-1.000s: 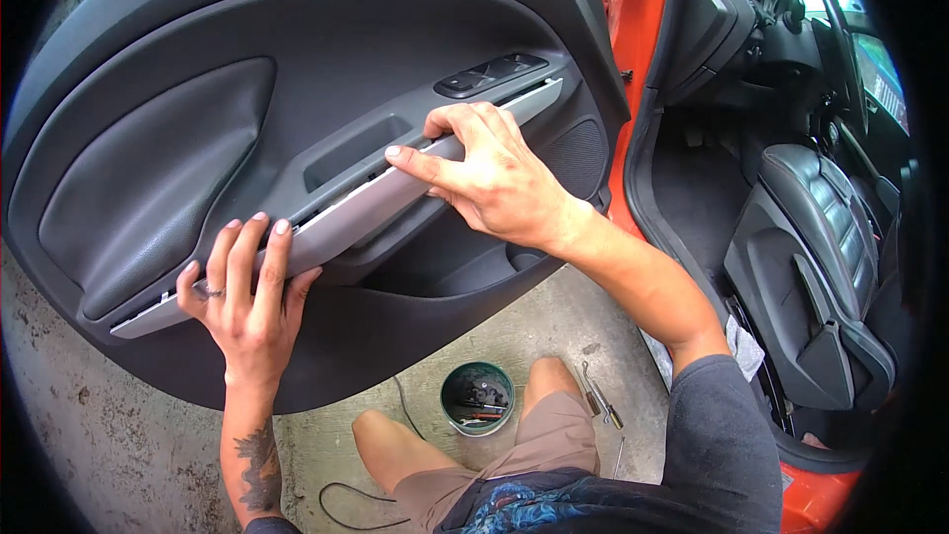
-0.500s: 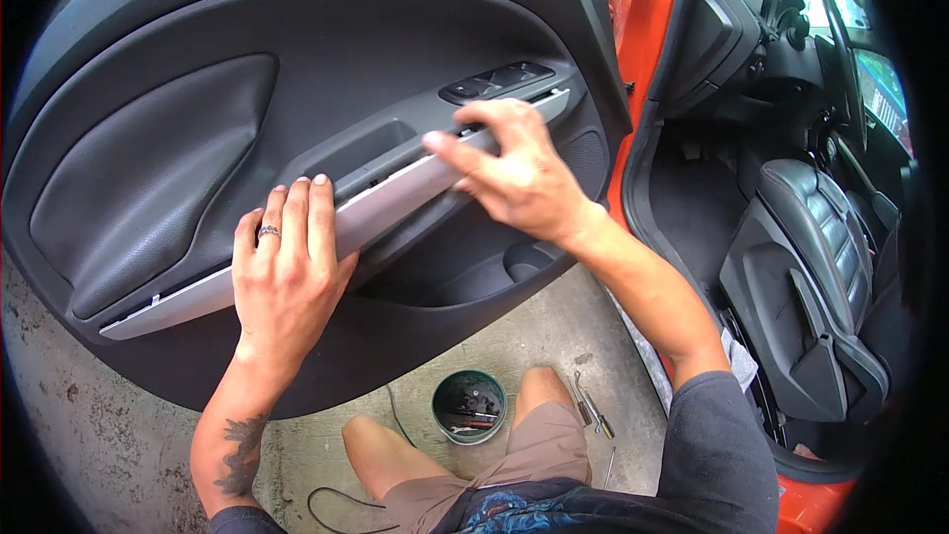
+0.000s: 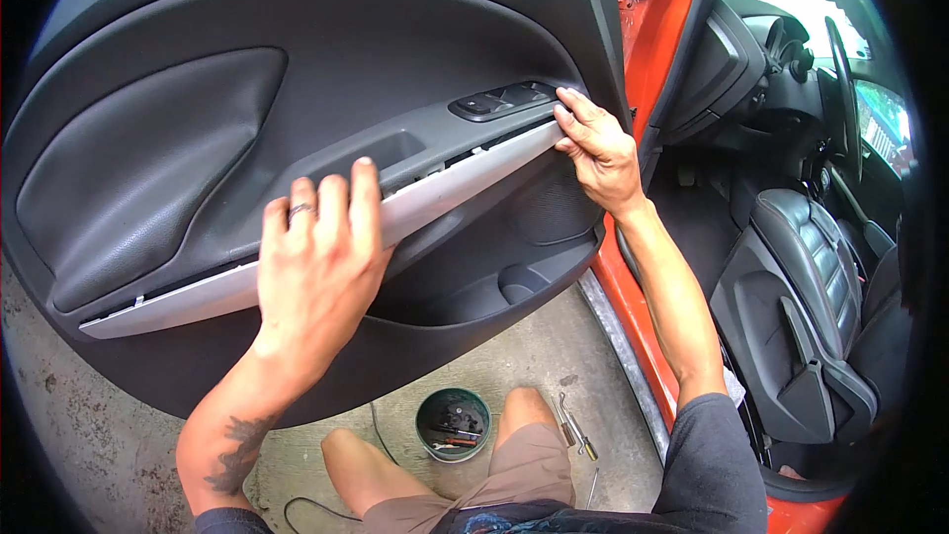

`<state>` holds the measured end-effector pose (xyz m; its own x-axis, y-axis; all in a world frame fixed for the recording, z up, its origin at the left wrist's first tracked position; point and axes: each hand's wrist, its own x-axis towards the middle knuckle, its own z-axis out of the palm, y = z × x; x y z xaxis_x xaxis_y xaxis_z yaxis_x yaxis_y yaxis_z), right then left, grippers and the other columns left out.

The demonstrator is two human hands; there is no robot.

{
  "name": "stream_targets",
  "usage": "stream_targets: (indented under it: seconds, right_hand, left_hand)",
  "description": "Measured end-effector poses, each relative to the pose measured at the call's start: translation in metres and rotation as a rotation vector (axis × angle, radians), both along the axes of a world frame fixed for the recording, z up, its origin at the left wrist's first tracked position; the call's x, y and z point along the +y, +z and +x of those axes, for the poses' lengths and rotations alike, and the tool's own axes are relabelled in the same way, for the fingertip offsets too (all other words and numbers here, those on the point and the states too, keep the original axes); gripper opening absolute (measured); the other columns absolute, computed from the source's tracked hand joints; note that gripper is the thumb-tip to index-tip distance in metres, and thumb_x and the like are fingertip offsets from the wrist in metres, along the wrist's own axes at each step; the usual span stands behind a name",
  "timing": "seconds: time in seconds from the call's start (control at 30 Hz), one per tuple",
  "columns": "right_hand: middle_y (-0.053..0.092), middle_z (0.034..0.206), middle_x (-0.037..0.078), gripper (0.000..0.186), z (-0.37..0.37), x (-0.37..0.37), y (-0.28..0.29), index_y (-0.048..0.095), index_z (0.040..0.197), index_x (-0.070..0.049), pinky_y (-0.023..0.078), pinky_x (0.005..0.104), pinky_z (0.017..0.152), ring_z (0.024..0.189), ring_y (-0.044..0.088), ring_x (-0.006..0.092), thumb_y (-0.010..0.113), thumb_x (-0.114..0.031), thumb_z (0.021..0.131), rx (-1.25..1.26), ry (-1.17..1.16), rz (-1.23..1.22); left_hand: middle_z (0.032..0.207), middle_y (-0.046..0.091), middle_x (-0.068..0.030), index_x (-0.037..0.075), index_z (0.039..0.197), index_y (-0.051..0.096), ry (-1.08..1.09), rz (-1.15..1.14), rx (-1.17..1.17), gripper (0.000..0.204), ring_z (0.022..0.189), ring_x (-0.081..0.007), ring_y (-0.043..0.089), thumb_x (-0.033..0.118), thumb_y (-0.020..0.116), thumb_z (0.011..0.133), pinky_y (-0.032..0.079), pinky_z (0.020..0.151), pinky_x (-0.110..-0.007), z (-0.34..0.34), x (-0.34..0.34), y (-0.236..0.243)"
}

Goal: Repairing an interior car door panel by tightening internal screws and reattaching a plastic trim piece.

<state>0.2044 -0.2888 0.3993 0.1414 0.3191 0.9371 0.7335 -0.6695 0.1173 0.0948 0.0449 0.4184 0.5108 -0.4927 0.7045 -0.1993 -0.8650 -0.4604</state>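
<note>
A long silver-grey trim strip (image 3: 465,188) runs slantwise along the armrest of a black car door panel (image 3: 395,30). White clips show along its upper edge, and a dark gap parts it from the panel there. Left of the middle, my left hand (image 3: 321,272) is closed around the strip, fingers over the top and thumb at the lower edge. My right hand (image 3: 603,153) grips the strip's right end between thumb and fingers. Just above that end lies the window switch panel (image 3: 504,99).
On the concrete floor, a dark green bucket (image 3: 426,430) holds tools and small parts. Hand tools (image 3: 578,430) lie right of my knees, a black cable (image 3: 381,435) left of the bucket. The orange car body (image 3: 647,307) and black seat (image 3: 806,267) stand at the right.
My right hand has moved right along the strip to its end. The gap between the strip's right part and the panel looks wider. My left hand still holds the strip, its fingers slightly more raised.
</note>
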Motion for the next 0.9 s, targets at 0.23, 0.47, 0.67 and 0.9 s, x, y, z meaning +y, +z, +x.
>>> stream_targets:
  seconds: [0.23,0.47,0.67,0.9]
  right_hand:
    - [0.060,0.134,0.016,0.037,-0.005,-0.013,0.032,0.073,0.114,-0.007,0.047,0.0324,0.101,0.123,0.057,0.0255,0.076,0.000,0.078,0.624,0.409,0.120]
    - [0.057,0.138,0.014,0.060,0.000,-0.022,0.072,0.061,0.132,-0.009,0.041,0.0350,0.108,0.127,0.054,0.0236,0.081,-0.023,0.078,0.910,0.289,0.016]
    - [0.055,0.140,0.012,0.059,0.001,-0.025,0.081,0.058,0.135,-0.006,0.042,0.0366,0.107,0.127,0.053,0.0260,0.077,-0.024,0.081,0.842,0.171,-0.152]
    - [0.060,0.133,0.015,0.065,0.003,-0.021,0.091,0.064,0.128,-0.004,0.043,0.0378,0.107,0.126,0.055,0.0277,0.087,-0.026,0.070,0.932,0.150,-0.111]
  left_hand:
    - [0.096,0.060,-0.0105,0.003,0.128,0.053,0.033,0.011,-0.016,0.071,0.091,-0.0265,0.066,0.029,0.084,0.069,0.052,0.084,-0.038,0.014,-0.009,-0.001]
    - [0.084,0.057,-0.0078,0.001,0.113,0.059,-0.011,0.030,-0.191,0.037,0.076,-0.0212,0.064,0.016,0.064,0.079,0.053,0.077,-0.037,0.018,-0.010,-0.004]
    - [0.083,0.057,-0.0077,0.000,0.110,0.059,0.000,-0.009,-0.065,0.036,0.076,-0.0217,0.064,0.014,0.064,0.078,0.053,0.079,-0.037,0.017,-0.012,0.001]
    - [0.085,0.058,-0.0095,-0.003,0.119,0.059,-0.051,-0.012,-0.070,0.044,0.077,-0.0239,0.063,0.013,0.063,0.078,0.053,0.082,-0.040,0.011,-0.011,0.003]
